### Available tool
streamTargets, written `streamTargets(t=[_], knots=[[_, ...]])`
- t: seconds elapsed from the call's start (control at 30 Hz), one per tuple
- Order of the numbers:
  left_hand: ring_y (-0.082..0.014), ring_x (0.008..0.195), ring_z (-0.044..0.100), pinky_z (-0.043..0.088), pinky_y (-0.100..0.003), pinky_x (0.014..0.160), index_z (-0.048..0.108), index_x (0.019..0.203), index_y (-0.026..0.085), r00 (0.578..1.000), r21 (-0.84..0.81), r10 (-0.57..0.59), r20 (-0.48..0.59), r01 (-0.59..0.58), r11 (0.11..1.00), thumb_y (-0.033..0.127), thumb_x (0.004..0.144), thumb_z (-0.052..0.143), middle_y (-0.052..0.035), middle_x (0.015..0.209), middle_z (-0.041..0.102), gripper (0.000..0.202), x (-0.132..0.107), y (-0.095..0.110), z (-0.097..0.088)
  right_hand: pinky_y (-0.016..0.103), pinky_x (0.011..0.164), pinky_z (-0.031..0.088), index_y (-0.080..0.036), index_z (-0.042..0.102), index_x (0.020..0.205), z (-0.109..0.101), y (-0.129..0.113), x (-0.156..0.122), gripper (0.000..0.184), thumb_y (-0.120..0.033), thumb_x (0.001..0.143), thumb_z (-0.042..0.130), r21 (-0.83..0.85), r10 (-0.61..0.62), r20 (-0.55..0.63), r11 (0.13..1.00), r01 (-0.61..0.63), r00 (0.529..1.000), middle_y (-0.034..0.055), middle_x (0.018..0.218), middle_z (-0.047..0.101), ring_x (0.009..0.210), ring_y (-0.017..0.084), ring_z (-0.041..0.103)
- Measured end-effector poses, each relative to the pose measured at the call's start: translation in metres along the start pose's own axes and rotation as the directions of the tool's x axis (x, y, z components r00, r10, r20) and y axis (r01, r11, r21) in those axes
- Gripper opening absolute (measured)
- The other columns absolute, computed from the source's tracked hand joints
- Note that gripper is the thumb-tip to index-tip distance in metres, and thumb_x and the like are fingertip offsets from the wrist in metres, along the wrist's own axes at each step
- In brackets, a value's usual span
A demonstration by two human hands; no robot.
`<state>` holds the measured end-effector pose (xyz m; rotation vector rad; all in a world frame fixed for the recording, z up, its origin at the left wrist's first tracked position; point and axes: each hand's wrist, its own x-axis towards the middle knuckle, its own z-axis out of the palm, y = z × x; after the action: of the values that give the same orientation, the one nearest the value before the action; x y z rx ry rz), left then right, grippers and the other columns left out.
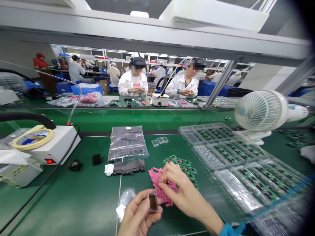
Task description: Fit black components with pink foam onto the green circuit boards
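Head view, taken at a green table (73,203) on an assembly line. The left hand (139,214) is low in the picture, closed on a small dark part (153,201). The part stands upright between thumb and fingers, clear of the table and just beside the right hand.

The right hand (177,188) is bent down onto a pile of pink strips (157,183), with its fingertips drawn together in the pile. It cannot be told whether a strip is actually gripped. A blue cuff (231,229) shows at that wrist.

Green circuit boards (183,163) lie touching the far side of the pink pile. A row of dark pieces (129,166) sits to the left of the pile, with a clear bag of the same pieces (126,142) just beyond it. A crumpled clear wrapper (125,198) lies near the left hand.

To the right, clear trays (246,164) holding more boards run in a line from the table's far edge towards the near corner. A white fan (258,111) stands behind them. At the left stands a white box (59,144) with a red light, a yellow tape ring (33,138) resting on top.

Two people in white coats (134,82) work with their own hands at the next bench, well apart from this station.
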<state>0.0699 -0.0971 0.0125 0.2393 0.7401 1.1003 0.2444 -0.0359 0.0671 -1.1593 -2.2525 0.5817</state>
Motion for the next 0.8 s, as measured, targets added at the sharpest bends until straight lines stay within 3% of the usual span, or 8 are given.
streamTargets(t=[0.17, 0.33, 0.57, 0.7, 0.8], knots=[[-0.0212, 0.074, 0.075, 0.06, -0.03, 0.074, 0.078, 0.096, 0.014, 0.999, 0.029, 0.032, 0.005, -0.033, 0.999, 0.036, 0.064, 0.092, -0.011, 0.088, 0.079, 0.042, 0.003, -0.004, -0.003, 0.051, 0.108, 0.031, -0.023, 0.055, 0.084, 0.002, -0.019, -0.014, 0.016, -0.01, 0.093, 0.055, -0.005, 0.023, 0.092, 1.0, -0.023, 0.995, 0.0001, 0.091, 0.059, 0.095, 0.02, 0.056], [-0.0203, 0.074, 0.074, 0.06, -0.03, 0.073, 0.079, 0.096, 0.014, 0.999, 0.054, 0.046, 0.03, -0.047, 0.997, 0.037, 0.065, 0.091, -0.0098, 0.085, 0.078, 0.041, 0.004, -0.006, -0.005, 0.05, 0.105, 0.038, -0.023, 0.054, 0.084, 0.006, -0.022, -0.013, 0.016, -0.01, 0.094, 0.052, -0.027, 0.031, 0.093, 0.999, -0.029, 0.995, 0.0014, 0.09, 0.059, 0.094, 0.021, 0.057], [-0.018, 0.07, 0.074, 0.06, -0.026, 0.068, 0.081, 0.092, 0.015, 1.0, 0.028, 0.025, 0.014, -0.026, 0.999, 0.038, 0.059, 0.095, -0.0084, 0.078, 0.079, 0.042, 0.001, -0.003, 0.0, 0.049, 0.111, 0.032, -0.022, 0.051, 0.077, 0.014, -0.02, -0.009, 0.019, -0.01, 0.09, 0.057, 0.182, 0.091, 0.059, 0.978, -0.1, 0.994, -0.0011, 0.086, 0.057, 0.09, 0.018, 0.058], [-0.0187, 0.07, 0.076, 0.06, -0.024, 0.068, 0.081, 0.09, 0.016, 1.0, 0.009, -0.01, 0.0, 0.01, 1.0, 0.038, 0.056, 0.096, -0.0098, 0.081, 0.08, 0.044, -0.002, 0.002, 0.003, 0.036, 0.093, 0.047, -0.021, 0.059, 0.075, 0.012, -0.011, 0.006, 0.016, -0.009, 0.085, 0.063, 0.338, 0.122, 0.044, 0.932, -0.13, 0.992, -0.0009, 0.081, 0.061, 0.084, 0.018, 0.059], [-0.02, 0.071, 0.076, 0.061, -0.025, 0.068, 0.081, 0.093, 0.016, 1.0, -0.003, -0.019, -0.008, 0.019, 1.0, 0.037, 0.056, 0.096, -0.0109, 0.085, 0.081, 0.045, -0.005, 0.01, 0.004, 0.033, 0.087, 0.05, -0.02, 0.067, 0.087, 0.017, 0.001, 0.025, 0.016, -0.006, 0.083, 0.062, 0.302, 0.148, 0.021, 0.942, -0.148, 0.989, 0.0024, 0.092, 0.067, 0.093, 0.019, 0.063]])
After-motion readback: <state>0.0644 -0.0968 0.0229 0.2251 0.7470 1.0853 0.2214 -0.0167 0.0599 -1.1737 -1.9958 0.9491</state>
